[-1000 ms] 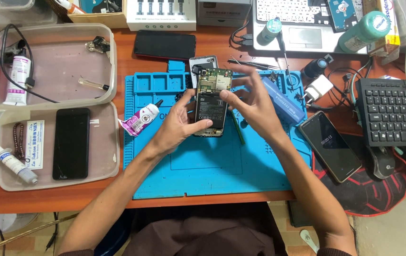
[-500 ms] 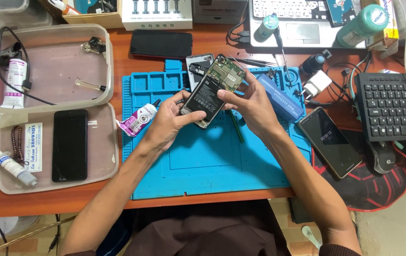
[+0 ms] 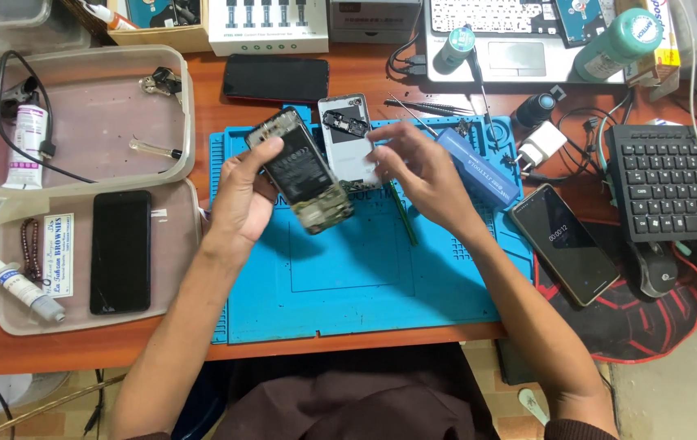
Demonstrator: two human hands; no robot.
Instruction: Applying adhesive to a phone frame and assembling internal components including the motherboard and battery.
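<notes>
Gripping an opened phone (image 3: 304, 175) in the left hand (image 3: 243, 195), fingers wrapped along its left edge and thumb across the near side, clamped on it and lifting it tilted above the blue work mat (image 3: 348, 277), bare circuit board and battery facing up; hovering just right of it, the right hand (image 3: 422, 167), fingers loosely spread and closed on nothing, over the upper middle of the mat; lying flat on the mat between and behind both hands, a white back cover (image 3: 347, 138) with a dark camera strip near its top; resting beside the right wrist, a thin green tool (image 3: 401, 213) and a long blue box (image 3: 477, 167); sitting further right, half off the mat, a dark phone with a lit screen (image 3: 564, 243); farther left on the wooden desk (image 3: 80, 350), a shallow clear tray (image 3: 6, 322) carrying a black phone (image 3: 120, 251) and a syringe (image 3: 16, 285); at the far right, a black keyboard (image 3: 674, 181).
</notes>
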